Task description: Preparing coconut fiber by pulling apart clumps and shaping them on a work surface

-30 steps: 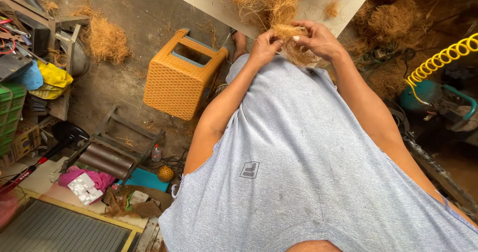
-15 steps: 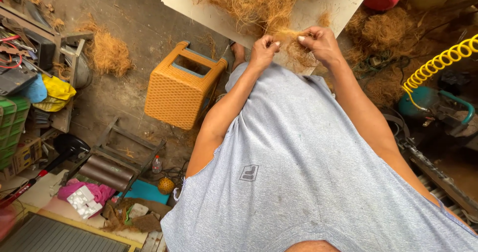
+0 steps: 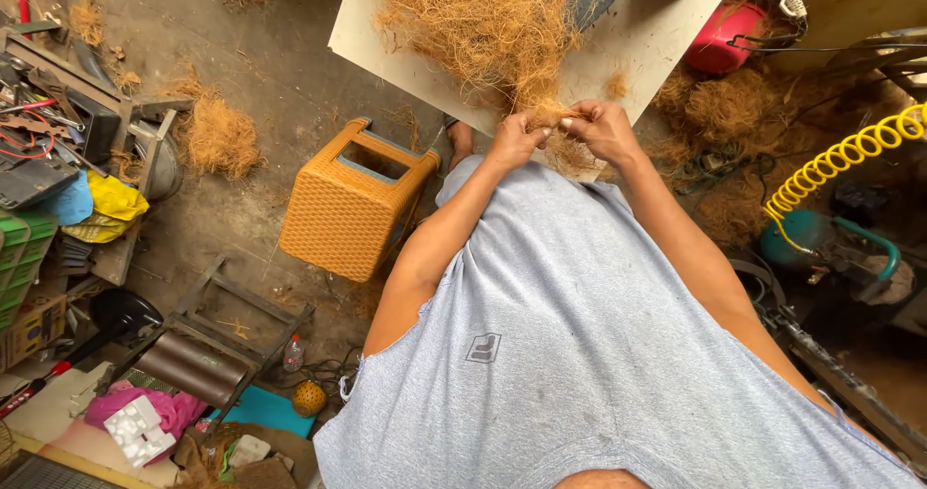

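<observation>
**Workshop floor, fibre work at a pale board**

Setting: dirt floor [image 3: 280, 74] strewn with fibre tufts and tools. A pale board [image 3: 637, 45] lies ahead of the person and serves as the bench.

Fibre [image 3: 483, 21]: golden-brown heap on the board, narrowing to a strand at its near edge.

Left hand [image 3: 515, 141]: closed, pinching the strand, just beside the right.

Right hand [image 3: 603, 130]: closed, fingers gripping the same strand at the board's edge.

Stool [image 3: 350, 199]: orange woven plastic, on the floor left of the person's arm.

Hose [image 3: 838, 161]: yellow coil, far right.

Tank [image 3: 724, 40]: red, beyond the board's right edge.

Shirt [image 3: 541, 354]: grey, sleeveless, fills the foreground.
</observation>
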